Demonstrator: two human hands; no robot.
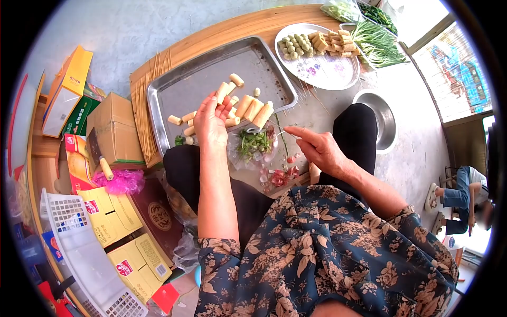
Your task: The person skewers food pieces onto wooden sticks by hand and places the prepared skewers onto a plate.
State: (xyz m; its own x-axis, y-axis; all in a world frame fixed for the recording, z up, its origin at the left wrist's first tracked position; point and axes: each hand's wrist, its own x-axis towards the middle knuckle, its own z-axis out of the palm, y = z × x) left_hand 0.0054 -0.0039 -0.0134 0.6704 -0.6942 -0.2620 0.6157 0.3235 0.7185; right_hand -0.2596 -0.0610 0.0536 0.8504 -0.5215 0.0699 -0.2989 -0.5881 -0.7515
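My left hand point(210, 124) is raised over the near edge of a metal tray point(211, 66), its fingers closed around a short tan roll point(222, 93). Several similar rolls lie in the tray around the hand. Three larger rolls sit side by side in a row point(254, 111) between my hands. To the right, my right hand point(320, 150) has thumb and index finger pinched together. A thin skewer point(278, 126) appears to run from the row of rolls to those fingertips, though its ends are hard to make out.
A white oval plate point(311, 71) holds skewered food, beside green vegetables point(377, 45). Thin sticks point(145, 111) lie left of the tray. A steel bowl point(388, 124) is at right, green trimmings point(253, 145) below, boxes point(116, 127) at left. Another person point(465, 195) sits far right.
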